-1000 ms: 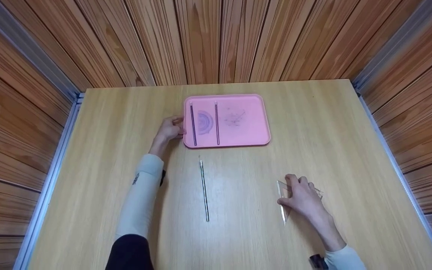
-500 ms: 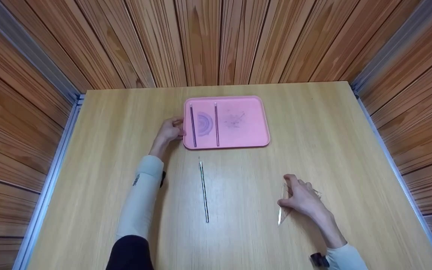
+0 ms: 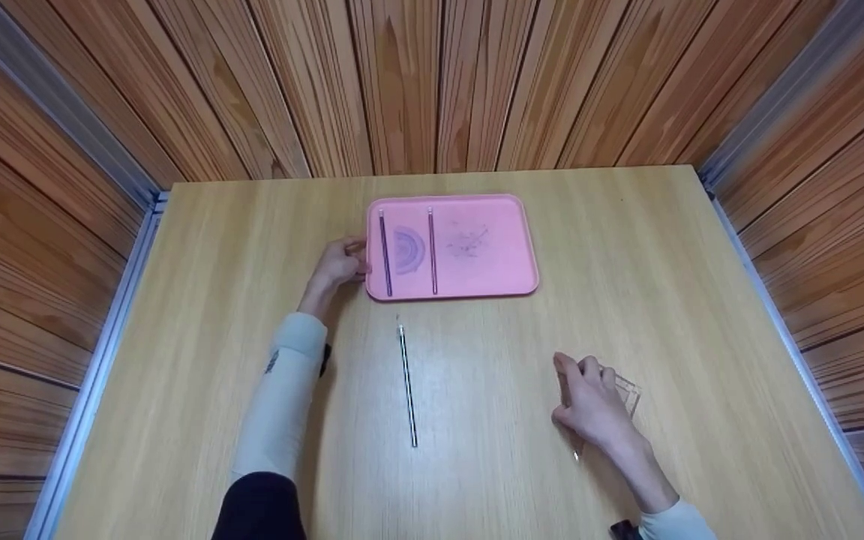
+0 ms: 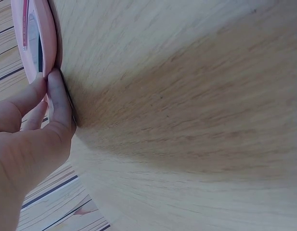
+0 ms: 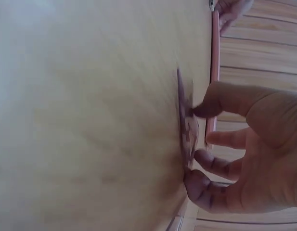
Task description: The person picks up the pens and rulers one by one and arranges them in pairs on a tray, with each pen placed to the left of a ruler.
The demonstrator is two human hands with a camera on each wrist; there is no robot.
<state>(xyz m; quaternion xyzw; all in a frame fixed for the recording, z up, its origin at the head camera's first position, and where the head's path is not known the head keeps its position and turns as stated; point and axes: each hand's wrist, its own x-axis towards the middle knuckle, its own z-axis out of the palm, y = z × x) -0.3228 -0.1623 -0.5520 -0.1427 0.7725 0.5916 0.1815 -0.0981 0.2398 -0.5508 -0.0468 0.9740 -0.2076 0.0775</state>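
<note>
My left hand [image 3: 338,262] is at the left edge of a pink tray [image 3: 499,277], pinching its rim between thumb and fingers in the left wrist view. On the tray lie a dark pencil [image 3: 386,255], a purple-tinted half-round protractor [image 3: 409,250] and a second pencil [image 3: 433,251]. To the right, my right hand [image 3: 595,397] holds a clear triangular set square [image 3: 629,391] by its edges, close over the table. In the right wrist view, thumb and fingers span the set square [image 5: 183,120]; the hand covers much of it from above.
A shiny striped pencil [image 3: 408,390] lies lengthwise on the wooden table [image 3: 492,465], in front of the tray and between the arms. Dark scribbled-looking marks [image 3: 467,240] show on the tray's right half. Wood-plank walls [image 3: 402,90] stand behind and on both sides.
My right hand has shifted slightly left and turned the set square, whose corner now shows right of the knuckles. The left hand stays at the tray rim.
</note>
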